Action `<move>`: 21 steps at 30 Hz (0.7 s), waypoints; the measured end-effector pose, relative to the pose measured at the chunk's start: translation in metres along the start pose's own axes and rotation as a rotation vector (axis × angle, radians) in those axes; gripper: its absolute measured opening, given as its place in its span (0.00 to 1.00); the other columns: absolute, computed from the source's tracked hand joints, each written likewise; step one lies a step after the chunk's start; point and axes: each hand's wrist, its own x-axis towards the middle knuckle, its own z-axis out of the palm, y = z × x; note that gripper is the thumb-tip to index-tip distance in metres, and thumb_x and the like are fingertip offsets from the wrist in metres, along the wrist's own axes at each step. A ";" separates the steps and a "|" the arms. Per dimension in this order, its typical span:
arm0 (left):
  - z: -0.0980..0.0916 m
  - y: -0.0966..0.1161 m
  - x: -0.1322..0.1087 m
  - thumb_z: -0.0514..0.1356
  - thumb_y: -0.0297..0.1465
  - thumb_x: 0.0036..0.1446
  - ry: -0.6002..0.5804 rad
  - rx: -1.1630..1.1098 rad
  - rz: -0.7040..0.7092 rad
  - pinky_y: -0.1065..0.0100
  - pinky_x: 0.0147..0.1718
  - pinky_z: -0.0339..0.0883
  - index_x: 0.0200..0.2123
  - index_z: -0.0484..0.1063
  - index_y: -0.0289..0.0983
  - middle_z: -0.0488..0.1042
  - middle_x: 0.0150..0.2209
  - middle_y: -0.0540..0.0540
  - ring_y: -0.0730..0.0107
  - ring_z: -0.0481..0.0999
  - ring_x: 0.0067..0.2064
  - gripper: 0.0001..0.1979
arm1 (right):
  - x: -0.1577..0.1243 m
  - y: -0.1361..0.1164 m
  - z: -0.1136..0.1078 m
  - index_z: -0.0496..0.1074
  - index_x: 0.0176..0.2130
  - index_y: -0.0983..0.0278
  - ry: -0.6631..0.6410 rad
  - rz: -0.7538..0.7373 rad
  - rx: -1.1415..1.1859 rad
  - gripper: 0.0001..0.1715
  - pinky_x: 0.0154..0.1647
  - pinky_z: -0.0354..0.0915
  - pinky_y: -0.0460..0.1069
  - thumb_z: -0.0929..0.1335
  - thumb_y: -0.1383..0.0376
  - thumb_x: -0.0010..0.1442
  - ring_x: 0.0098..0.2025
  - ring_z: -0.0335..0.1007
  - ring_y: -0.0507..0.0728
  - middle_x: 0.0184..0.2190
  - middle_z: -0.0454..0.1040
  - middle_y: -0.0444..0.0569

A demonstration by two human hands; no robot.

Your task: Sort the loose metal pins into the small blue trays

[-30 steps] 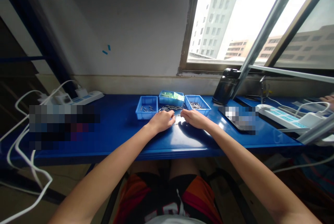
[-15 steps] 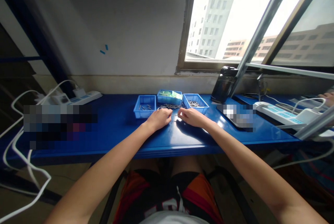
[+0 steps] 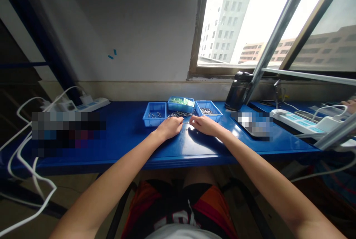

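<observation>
My left hand (image 3: 171,127) is closed over the table in front of the blue bins, its fingers curled into a pinch. Facing it, my right hand (image 3: 204,124) also pinches, thumb against fingers. A thin metal piece (image 3: 186,123) shows in the small gap between the two sets of fingertips; its exact kind is too small to make out. Just behind my hands lies a loose pile of slim metal pieces (image 3: 182,114). The left blue bin (image 3: 154,121) holds a few similar pieces, the right blue bin (image 3: 217,115) a heap of them.
A back blue bin (image 3: 172,107) holds a green plastic packet (image 3: 183,101). Rightward stand a black bottle (image 3: 238,92), a partly blurred-out flat device (image 3: 251,127) and a power strip (image 3: 296,120). White cables (image 3: 41,177) hang at left. Another person's hand (image 3: 350,105) shows at far right.
The view has shifted very slightly. Both hands keep nearly the same place and pinch; the bins and the pile look unchanged.
</observation>
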 end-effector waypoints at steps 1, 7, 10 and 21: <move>0.000 0.000 0.000 0.47 0.33 0.60 -0.005 0.001 -0.012 0.71 0.31 0.64 0.36 0.68 0.37 0.74 0.34 0.43 0.64 0.75 0.35 0.11 | 0.000 0.000 0.000 0.69 0.38 0.63 0.002 0.003 -0.008 0.12 0.26 0.52 0.43 0.59 0.63 0.61 0.23 0.62 0.50 0.21 0.70 0.45; 0.000 0.001 0.001 0.44 0.34 0.61 -0.019 0.029 -0.030 0.69 0.30 0.64 0.39 0.67 0.37 0.75 0.33 0.42 0.62 0.75 0.34 0.14 | 0.001 0.002 0.001 0.70 0.39 0.63 0.002 -0.019 -0.016 0.15 0.26 0.52 0.43 0.59 0.60 0.62 0.23 0.63 0.50 0.22 0.70 0.46; -0.001 0.003 0.000 0.43 0.35 0.62 -0.021 0.047 -0.044 0.68 0.32 0.65 0.38 0.68 0.36 0.75 0.33 0.41 0.62 0.75 0.36 0.15 | 0.001 0.003 0.003 0.70 0.38 0.64 0.003 -0.029 -0.014 0.17 0.27 0.53 0.44 0.57 0.60 0.63 0.24 0.65 0.51 0.23 0.71 0.47; -0.001 0.003 0.000 0.44 0.35 0.62 -0.002 0.054 -0.030 0.68 0.34 0.65 0.40 0.68 0.37 0.75 0.34 0.42 0.62 0.75 0.37 0.15 | 0.000 0.001 0.000 0.68 0.42 0.63 0.027 0.013 0.014 0.17 0.25 0.53 0.44 0.58 0.57 0.62 0.23 0.63 0.51 0.21 0.69 0.45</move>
